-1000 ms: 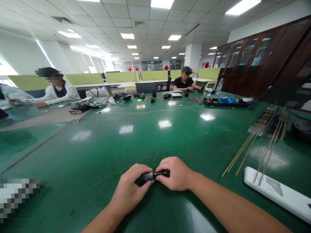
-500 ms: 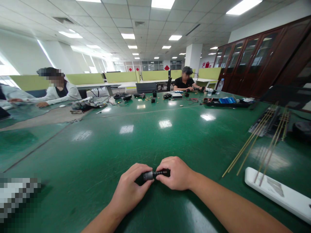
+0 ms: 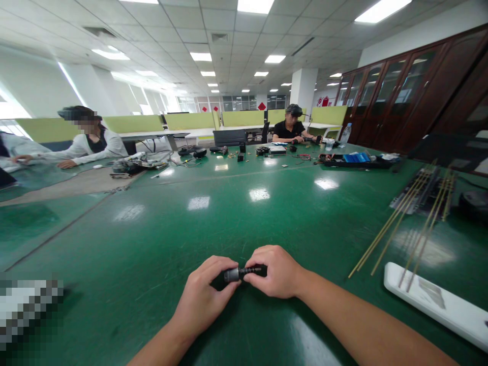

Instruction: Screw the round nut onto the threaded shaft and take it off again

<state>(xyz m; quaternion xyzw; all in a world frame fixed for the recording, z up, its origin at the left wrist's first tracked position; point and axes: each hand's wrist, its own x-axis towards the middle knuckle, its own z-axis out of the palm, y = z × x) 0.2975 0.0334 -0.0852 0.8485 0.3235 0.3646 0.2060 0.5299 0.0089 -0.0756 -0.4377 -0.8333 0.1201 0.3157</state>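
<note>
Near the front of the green table, my left hand [image 3: 209,284] pinches the grey body of a small cylindrical motor [image 3: 231,275] between thumb and fingers. From its right end sticks out a thin dark shaft [image 3: 252,271] with a spiral or ribbed outline. My right hand [image 3: 276,272] is closed around that shaft, thumb below and fingertips above. The piece lies roughly level, held between both hands. Part of the motor's left end is in the shadow of my left palm, and the shaft's tip is partly hidden by my right hand.
A white tray-like case [image 3: 438,305] lies at right, with thin brass-coloured rods [image 3: 392,223] near and over it. A pixelated object [image 3: 28,310] is at the left edge. Across the green table [image 3: 229,223] sit two people, among cables, small black parts and a black tray [image 3: 356,158].
Both hands stay on the motor in nearly the same place, with only a very slight shift of the fingers. A co-worker's hand at far left has lifted slightly.
</note>
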